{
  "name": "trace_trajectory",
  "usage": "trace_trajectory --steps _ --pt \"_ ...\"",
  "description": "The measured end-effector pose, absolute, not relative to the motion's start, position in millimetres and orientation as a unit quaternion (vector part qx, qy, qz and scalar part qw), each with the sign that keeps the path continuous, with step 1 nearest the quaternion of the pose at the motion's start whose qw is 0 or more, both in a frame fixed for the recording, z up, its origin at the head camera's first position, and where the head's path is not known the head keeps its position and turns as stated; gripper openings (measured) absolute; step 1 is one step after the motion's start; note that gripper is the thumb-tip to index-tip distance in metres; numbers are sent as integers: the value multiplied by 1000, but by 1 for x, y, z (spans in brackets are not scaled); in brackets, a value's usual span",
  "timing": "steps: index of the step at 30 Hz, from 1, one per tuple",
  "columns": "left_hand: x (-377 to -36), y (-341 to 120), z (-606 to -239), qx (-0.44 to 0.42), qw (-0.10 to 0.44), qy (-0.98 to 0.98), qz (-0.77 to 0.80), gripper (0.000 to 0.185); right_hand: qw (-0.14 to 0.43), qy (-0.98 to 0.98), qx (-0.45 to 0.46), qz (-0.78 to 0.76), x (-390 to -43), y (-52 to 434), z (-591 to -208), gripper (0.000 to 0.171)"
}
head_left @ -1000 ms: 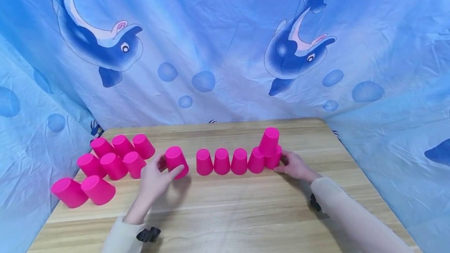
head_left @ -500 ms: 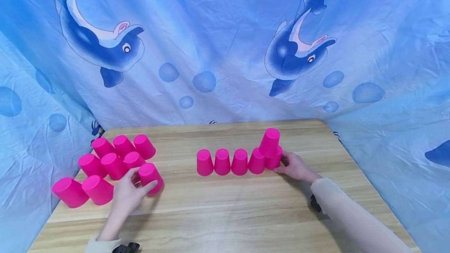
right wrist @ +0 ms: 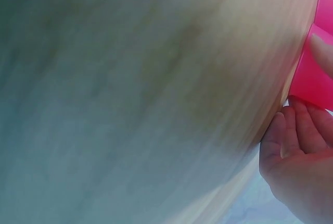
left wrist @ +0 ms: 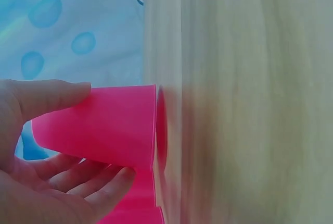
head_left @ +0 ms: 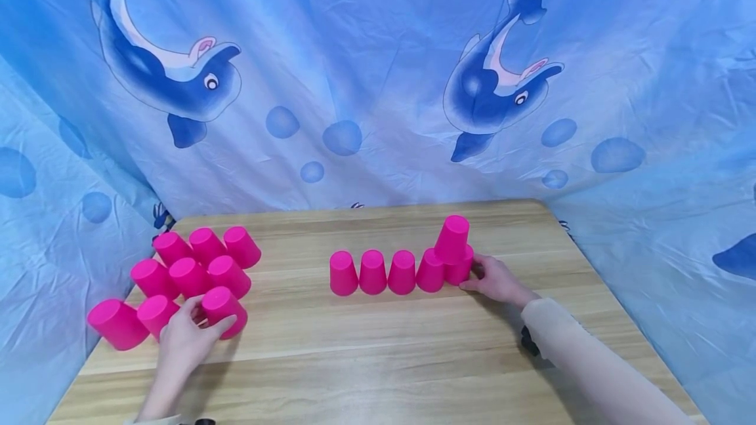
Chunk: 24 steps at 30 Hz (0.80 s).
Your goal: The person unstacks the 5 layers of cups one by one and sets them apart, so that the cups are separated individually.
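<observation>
In the head view my left hand [head_left: 186, 338] holds an upside-down pink cup [head_left: 220, 307] between thumb and fingers, at the right end of the front row on the left. The left wrist view shows this cup's rim close to the tabletop; whether they touch is hard to tell. My right hand [head_left: 501, 282] grips the rightmost pink cup [head_left: 461, 270] of the middle row, thumb in front and fingers at its side. Another pink cup [head_left: 453, 239] stands on top, bridging that cup and its left neighbour [head_left: 430, 271].
Several inverted pink cups [head_left: 190, 275] stand in rows at the table's left. More pink cups [head_left: 373, 273] form a line near the middle. Behind the wooden table [head_left: 378, 359] hangs a blue curtain [head_left: 378, 84] with printed dolphins.
My left hand has carried its cup leftward and nearer, from beside the middle line to the front left row. The right hand has stayed at its cup.
</observation>
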<state>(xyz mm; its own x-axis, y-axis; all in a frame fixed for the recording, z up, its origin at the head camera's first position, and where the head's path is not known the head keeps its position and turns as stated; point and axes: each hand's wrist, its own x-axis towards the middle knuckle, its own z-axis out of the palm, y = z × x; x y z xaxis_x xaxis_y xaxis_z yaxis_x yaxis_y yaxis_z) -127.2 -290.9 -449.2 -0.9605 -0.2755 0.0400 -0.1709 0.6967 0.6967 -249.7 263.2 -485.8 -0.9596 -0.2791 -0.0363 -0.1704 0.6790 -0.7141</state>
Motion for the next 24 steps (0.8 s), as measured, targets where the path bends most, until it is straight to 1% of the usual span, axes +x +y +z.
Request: trace_trajectory --steps 13,18,22,24 --pt "-126 -300 -452 147 68 -917 -364 78 74 914 -120 -381 -249 263 -486 66" --pt "-124 -297 -448 136 89 -925 -344 78 73 915 -117 -380 -249 262 -485 68" --pt "-123 -290 -438 141 112 -930 -321 86 71 914 -119 -382 -249 262 -486 68" --pt "-122 -285 -431 138 135 -932 -306 88 72 913 -120 -384 -249 262 -487 67"
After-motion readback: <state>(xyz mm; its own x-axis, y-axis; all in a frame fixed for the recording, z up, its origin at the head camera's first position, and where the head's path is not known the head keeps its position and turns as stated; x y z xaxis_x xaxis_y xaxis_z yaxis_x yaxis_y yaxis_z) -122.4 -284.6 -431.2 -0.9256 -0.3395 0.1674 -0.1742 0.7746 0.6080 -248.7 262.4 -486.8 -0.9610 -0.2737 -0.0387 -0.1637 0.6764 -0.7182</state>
